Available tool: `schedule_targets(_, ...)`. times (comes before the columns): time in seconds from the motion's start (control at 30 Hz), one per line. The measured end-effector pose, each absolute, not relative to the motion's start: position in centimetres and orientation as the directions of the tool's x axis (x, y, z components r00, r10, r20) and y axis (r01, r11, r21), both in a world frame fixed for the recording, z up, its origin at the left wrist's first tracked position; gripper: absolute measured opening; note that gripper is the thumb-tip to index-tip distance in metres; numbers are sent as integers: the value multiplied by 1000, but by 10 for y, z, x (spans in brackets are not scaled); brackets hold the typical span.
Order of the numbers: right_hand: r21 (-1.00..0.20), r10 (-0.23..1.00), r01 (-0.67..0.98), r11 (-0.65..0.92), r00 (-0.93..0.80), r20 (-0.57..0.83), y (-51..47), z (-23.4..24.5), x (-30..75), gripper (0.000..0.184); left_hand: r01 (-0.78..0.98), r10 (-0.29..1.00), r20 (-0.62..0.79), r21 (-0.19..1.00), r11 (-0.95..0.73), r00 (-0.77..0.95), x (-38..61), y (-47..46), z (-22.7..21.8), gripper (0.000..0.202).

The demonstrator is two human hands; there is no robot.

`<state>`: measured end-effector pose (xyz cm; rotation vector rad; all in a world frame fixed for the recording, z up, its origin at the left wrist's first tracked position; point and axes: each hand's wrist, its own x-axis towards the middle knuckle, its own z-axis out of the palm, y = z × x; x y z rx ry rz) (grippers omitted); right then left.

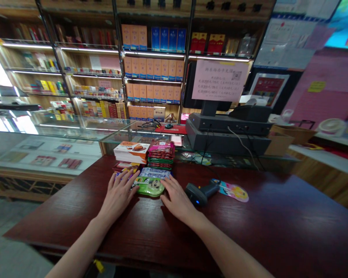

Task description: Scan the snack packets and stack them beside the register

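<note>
The left grip (118, 195) and right grip (176, 199) are both apart, fingers spread and clamped on nothing, pressing lightly at either side of a glossy green snack packet (149, 187). It lies on the dark polished wooden bench (263, 220), before stacked foil packets (161, 154), with a black barcode scanner (201, 194) just right.

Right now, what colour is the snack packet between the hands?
Green snack packet, printed cartoon face; head view.

On the counter (263, 216) in front of me, snack packets (146, 164) sit stacked, a barcode scanner (201, 194) lies just right of them, and a cash register (229, 131) stands beyond, before the shelves (153, 55).
</note>
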<state>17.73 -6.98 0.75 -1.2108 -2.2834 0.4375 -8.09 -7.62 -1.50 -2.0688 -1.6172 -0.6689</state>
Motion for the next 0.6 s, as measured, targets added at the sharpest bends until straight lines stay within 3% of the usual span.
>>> schedule_targets(0.37, -541, 813, 607, 582, -417, 407, -58, 27, 193, 56, 961, 748, 614, -66, -270, 252, -70, -69, 6, 45)
schedule_targets(0.6, -535, 842, 661, 526, -317, 436, -44, 38, 233, 55, 940, 741, 599, -62, -336, 305, -38, -49, 24, 43)
